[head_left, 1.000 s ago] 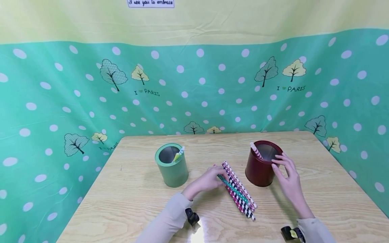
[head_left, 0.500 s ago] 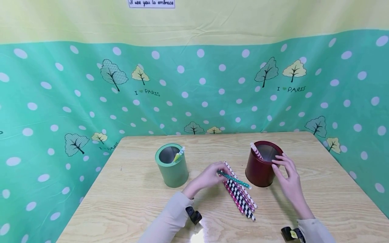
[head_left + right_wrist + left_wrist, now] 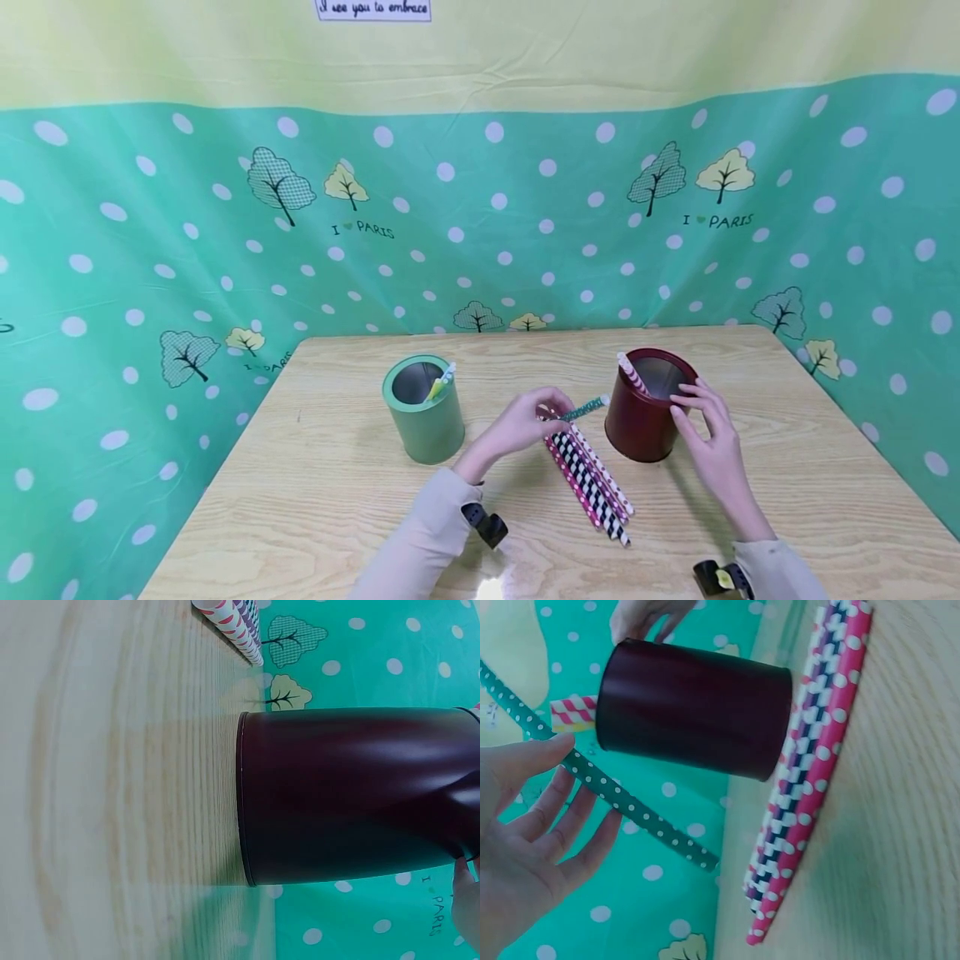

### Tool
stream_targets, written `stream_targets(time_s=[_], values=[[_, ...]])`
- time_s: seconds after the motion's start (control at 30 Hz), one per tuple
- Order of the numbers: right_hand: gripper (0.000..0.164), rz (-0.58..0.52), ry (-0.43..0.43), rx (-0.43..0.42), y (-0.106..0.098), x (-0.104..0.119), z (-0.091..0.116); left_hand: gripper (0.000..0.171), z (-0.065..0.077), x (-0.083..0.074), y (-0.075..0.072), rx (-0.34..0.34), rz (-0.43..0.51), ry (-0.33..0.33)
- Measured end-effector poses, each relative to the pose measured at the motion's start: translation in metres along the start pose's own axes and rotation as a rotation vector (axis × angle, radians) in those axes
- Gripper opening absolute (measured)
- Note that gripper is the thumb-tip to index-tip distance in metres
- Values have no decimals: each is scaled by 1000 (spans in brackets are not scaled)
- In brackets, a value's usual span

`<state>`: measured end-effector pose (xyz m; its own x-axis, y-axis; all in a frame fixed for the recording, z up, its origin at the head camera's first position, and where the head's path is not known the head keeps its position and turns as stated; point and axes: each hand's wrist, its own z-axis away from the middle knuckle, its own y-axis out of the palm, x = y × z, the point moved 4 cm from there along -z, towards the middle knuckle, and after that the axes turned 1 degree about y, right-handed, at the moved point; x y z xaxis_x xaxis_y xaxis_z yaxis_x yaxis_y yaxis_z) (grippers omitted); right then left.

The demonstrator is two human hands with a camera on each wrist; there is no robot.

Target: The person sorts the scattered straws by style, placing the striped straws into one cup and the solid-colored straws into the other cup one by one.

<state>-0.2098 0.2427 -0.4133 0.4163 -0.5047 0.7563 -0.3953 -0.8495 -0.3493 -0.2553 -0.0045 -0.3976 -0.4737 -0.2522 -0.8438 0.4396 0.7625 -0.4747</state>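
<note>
From the head view's centre, a light wood-grain tabletop [image 3: 315, 483] spreads around six o'clock, before a white-dotted teal fabric backdrop [image 3: 521, 162]. A white rectangular lettered label [image 3: 372, 9] shows near eleven; a printed checked tree [image 3: 273, 175] and yellow tree [image 3: 343, 179] pair at ten, repeated at two.

A green straw [image 3: 587, 407] carries small white dots. In the bundle [image 3: 592, 486] nearer than it, black-and-white stripes show in the middle, bright pink with white dots on the left, and white with reddish dots on the right. The right can [image 3: 637, 429] is dark red, and the straw in it [image 3: 633, 373] is striped pink and white. The left can [image 3: 435, 433] is soft green. The desk [image 3: 300, 500] is pale tan wood grain. The far cloth [image 3: 510, 275] is turquoise with white dots below, pale yellow above.
</note>
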Motion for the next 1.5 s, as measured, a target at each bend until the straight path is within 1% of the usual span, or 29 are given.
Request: stream_targets(time_s=[0.2,0.4,0.5,0.67,0.73,0.77,0.8,0.87,0.97,1.03,1.27,1.5], values=[[19,-10,13,-4,0,1,0,21,-5,-7,-4,-37,66,-6],[18,0,4,-4,1,-1,0,21,-9,-17,-8,-97,114,-30],[19,-5,3,-4,1,-2,1,20,-9,-28,-10,-120,133,-35],[20,-6,6,-3,1,-3,1,21,-7,-53,-15,-147,168,-45],[20,-9,9,-8,1,-2,1,21,-7,-58,-17,-161,175,-44],[19,-11,9,-12,1,3,1,22,-7,-61,-17,-169,181,-41],[19,-12,5,-12,1,3,1,22,-7,-63,-18,-178,186,-37],[19,-15,3,-14,1,4,0,22,-9,-64,-19,-196,198,-38],[19,-11,11,-16,1,5,0,22,-11,-66,-19,-228,226,-31],[19,-11,20,-17,1,0,0,22,-13,-67,-19,-247,244,-22],[19,-7,18,-17,1,-2,0,24,-19,-78,-18,-316,352,41],[20,-28,-3,-24,0,-1,1,25,-22,-89,-18,-370,391,77]])
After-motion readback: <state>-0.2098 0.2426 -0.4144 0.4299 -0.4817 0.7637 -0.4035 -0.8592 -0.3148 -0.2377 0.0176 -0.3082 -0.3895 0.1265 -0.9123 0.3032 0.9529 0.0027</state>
